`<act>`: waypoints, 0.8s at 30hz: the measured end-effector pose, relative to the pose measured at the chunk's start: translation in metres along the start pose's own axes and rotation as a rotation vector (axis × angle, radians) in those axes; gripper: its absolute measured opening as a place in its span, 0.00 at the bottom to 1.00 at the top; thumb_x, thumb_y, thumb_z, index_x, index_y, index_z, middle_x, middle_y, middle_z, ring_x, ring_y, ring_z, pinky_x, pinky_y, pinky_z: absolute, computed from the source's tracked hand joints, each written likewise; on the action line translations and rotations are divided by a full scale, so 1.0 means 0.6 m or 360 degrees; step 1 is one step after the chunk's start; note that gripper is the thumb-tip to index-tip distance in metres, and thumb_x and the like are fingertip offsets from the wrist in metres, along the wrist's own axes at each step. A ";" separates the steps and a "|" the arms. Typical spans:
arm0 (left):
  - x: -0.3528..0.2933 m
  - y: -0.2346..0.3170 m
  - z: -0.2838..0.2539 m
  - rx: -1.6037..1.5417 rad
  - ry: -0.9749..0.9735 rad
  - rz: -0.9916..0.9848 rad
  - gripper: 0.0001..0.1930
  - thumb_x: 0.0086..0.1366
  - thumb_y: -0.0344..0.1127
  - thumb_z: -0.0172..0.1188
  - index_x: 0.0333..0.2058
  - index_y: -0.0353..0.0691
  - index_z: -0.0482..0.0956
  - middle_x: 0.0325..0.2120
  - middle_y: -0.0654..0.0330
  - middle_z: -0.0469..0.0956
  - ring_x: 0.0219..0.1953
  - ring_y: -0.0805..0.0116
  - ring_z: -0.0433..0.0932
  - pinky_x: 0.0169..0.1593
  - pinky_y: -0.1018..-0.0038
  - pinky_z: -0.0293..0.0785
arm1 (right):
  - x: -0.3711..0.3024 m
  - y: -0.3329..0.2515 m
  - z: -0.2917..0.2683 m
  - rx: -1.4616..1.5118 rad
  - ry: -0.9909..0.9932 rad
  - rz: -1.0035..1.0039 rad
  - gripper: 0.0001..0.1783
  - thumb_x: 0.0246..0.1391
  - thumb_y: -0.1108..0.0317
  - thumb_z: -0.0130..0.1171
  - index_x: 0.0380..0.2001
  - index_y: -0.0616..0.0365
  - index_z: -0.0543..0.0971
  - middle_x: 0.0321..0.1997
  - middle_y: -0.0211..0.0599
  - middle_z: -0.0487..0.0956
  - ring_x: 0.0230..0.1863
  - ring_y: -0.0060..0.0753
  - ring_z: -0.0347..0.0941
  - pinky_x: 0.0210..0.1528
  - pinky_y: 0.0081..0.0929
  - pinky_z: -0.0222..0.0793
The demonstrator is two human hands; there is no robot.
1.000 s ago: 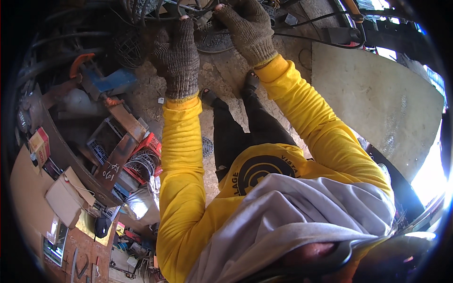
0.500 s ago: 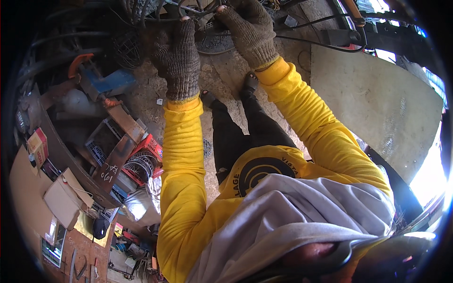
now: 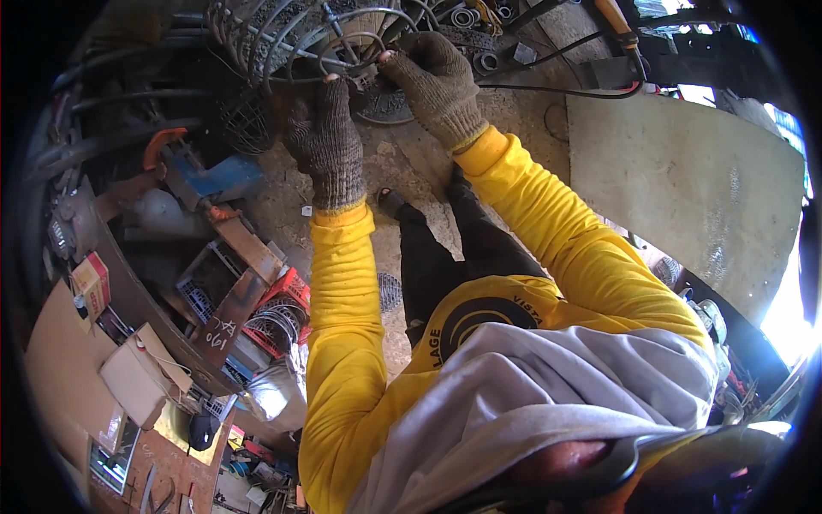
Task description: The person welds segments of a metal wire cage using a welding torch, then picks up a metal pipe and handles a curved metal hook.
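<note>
A frame of bent metal rods [image 3: 272, 43], with curved ribs and round loops, stands at the top of the head view. My left hand [image 3: 327, 146], in a brown knit glove with the thumb tip bare, closes on its near edge. My right hand [image 3: 438, 92], gloved the same way, pinches the frame by a loop at its right end. Most of my fingers are hidden behind the gloves' backs, so the exact grip does not show. Both forearms reach forward in yellow sleeves.
A blue metal tool with orange parts [image 3: 224, 178] stands at left, near a red crate [image 3: 298, 289] of wire coils. Cardboard boxes [image 3: 145, 375] lie lower left. A large pale sheet [image 3: 685, 193] leans at right, below a black cable [image 3: 556, 92].
Both hands and the rod frame sit lower in the picture, and more of the frame shows. The surroundings have shifted down and slightly right at left. Both hands keep their hold.
</note>
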State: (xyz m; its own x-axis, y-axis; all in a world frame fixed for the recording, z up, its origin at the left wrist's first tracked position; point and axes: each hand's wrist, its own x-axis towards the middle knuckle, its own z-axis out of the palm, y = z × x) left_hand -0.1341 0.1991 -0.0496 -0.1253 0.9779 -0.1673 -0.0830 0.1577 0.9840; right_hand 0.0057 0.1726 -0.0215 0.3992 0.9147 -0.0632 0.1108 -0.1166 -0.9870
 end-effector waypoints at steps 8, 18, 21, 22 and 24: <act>0.002 0.015 -0.002 0.0101 -0.0062 -0.0072 0.19 0.62 0.40 0.71 0.47 0.34 0.82 0.43 0.54 0.83 0.41 0.66 0.82 0.49 0.69 0.77 | 0.004 0.007 -0.001 0.0040 0.0023 -0.0075 0.13 0.57 0.63 0.69 0.38 0.60 0.80 0.29 0.32 0.82 0.29 0.19 0.78 0.31 0.20 0.74; 0.004 -0.016 -0.002 -0.0006 0.0051 0.0006 0.19 0.61 0.45 0.71 0.45 0.37 0.84 0.40 0.57 0.85 0.42 0.66 0.81 0.49 0.67 0.75 | 0.006 0.011 0.000 -0.0052 0.0039 -0.0076 0.13 0.58 0.63 0.69 0.39 0.60 0.81 0.32 0.33 0.84 0.32 0.20 0.80 0.36 0.20 0.77; 0.007 -0.023 -0.007 0.0171 0.0060 -0.0051 0.19 0.61 0.45 0.71 0.44 0.37 0.85 0.40 0.57 0.85 0.42 0.66 0.81 0.49 0.68 0.75 | 0.000 0.005 0.005 0.0179 0.0031 0.0013 0.12 0.58 0.63 0.69 0.39 0.60 0.81 0.31 0.33 0.84 0.32 0.21 0.80 0.36 0.20 0.76; 0.009 -0.033 -0.011 0.0169 0.0062 -0.0042 0.19 0.61 0.45 0.71 0.44 0.37 0.85 0.40 0.57 0.85 0.42 0.66 0.81 0.49 0.68 0.75 | -0.001 0.005 0.006 0.0182 0.0030 0.0004 0.12 0.58 0.63 0.69 0.39 0.60 0.81 0.31 0.33 0.84 0.32 0.21 0.80 0.36 0.20 0.76; 0.011 -0.027 -0.011 0.0348 -0.0036 -0.0010 0.19 0.61 0.45 0.70 0.45 0.38 0.85 0.41 0.58 0.85 0.42 0.67 0.81 0.49 0.68 0.75 | -0.001 0.008 0.002 0.0148 0.0014 0.0030 0.12 0.58 0.64 0.68 0.39 0.61 0.80 0.31 0.33 0.84 0.32 0.21 0.80 0.36 0.20 0.75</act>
State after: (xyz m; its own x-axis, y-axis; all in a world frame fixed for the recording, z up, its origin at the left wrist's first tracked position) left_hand -0.1400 0.2022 -0.0672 -0.1027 0.9793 -0.1745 0.1328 0.1874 0.9733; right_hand 0.0048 0.1721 -0.0261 0.4087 0.9091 -0.0808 0.0186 -0.0967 -0.9951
